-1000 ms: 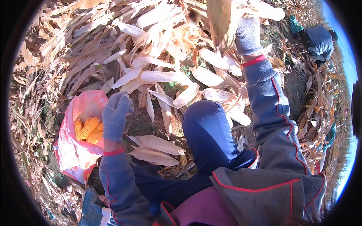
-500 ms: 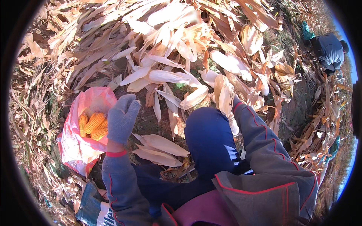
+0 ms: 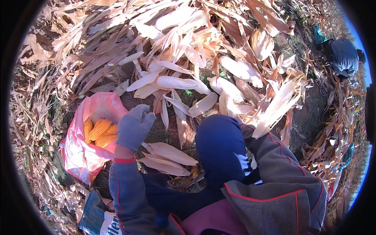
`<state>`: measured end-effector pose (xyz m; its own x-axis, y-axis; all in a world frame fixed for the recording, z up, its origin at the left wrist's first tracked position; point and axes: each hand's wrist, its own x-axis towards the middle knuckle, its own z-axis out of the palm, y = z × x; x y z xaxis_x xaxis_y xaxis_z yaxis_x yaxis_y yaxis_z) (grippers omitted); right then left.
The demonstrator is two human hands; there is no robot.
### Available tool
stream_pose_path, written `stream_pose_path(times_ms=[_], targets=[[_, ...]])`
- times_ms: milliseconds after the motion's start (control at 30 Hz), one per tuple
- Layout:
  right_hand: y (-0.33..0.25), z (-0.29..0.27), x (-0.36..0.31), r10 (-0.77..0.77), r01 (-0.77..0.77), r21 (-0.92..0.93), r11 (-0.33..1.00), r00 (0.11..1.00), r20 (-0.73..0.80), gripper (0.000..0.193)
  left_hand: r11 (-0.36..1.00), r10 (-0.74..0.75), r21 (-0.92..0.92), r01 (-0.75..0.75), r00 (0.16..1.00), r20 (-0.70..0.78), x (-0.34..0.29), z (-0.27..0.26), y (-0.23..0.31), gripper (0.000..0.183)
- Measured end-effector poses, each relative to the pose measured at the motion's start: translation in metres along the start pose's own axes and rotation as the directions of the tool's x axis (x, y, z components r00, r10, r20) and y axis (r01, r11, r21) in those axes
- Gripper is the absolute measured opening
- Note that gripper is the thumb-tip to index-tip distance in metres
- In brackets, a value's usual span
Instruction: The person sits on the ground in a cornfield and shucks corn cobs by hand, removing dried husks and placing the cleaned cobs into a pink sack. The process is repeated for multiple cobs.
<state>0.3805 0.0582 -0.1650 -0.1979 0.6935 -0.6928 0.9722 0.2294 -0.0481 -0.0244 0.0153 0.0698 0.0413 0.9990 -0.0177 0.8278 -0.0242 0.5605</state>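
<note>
Corn husk, long, pale and papery (image 3: 276,109), is on the right — it goes across the end of the grey right sleeve with red trim (image 3: 278,152), just past the round, dark blue knee (image 3: 217,147). Its long way runs on a slant: one tip points near and left, the other far and right. The right hand is hidden, so I cannot tell if it is wide, narrow or holding the husk, but that arm is the nearer one. Well over to the left, the grey-blue, knit-gloved left hand (image 3: 136,127) has bent fingers with the thumb close by — I cannot tell if anything is inside. Just left of it sits the pink plastic bag (image 3: 78,150) with bumpy yellow corn cobs (image 3: 102,131). Farther off is a big heap of dry, tan leaves (image 3: 117,39). Far right, a person in dark clothes (image 3: 342,56) bends over.
</note>
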Motion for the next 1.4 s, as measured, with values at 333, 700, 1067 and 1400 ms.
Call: stream_pose_path(times_ms=[333, 700, 1067, 1400], targets=[[-0.036, -0.057, -0.026, 0.109, 0.141, 0.669, 0.730, 0.942, -0.317, 0.054, 0.997, -0.030, 0.077, 0.025, 0.998, 0.058, -0.005, 0.007, -0.012, 0.038], [-0.150, -0.257, -0.089, -0.651, 0.637, -0.373, 0.675, 0.277, -0.707, 0.054, 0.961, -0.126, -0.258, 0.097, 0.987, -0.099, -0.010, -0.008, -0.023, 0.063], [-0.201, -0.240, -0.072, -0.477, 0.703, -0.268, 0.658, 0.114, -0.871, 0.057, 0.239, -0.354, -0.907, 0.346, 0.901, 0.251, -0.016, -0.015, -0.034, 0.047], [-0.198, -0.205, -0.039, -0.529, 0.852, 0.067, 0.519, 0.382, -0.758, 0.073, 0.112, -0.451, -0.926, 0.361, 0.849, 0.277, 0.004, -0.007, -0.031, 0.045]])
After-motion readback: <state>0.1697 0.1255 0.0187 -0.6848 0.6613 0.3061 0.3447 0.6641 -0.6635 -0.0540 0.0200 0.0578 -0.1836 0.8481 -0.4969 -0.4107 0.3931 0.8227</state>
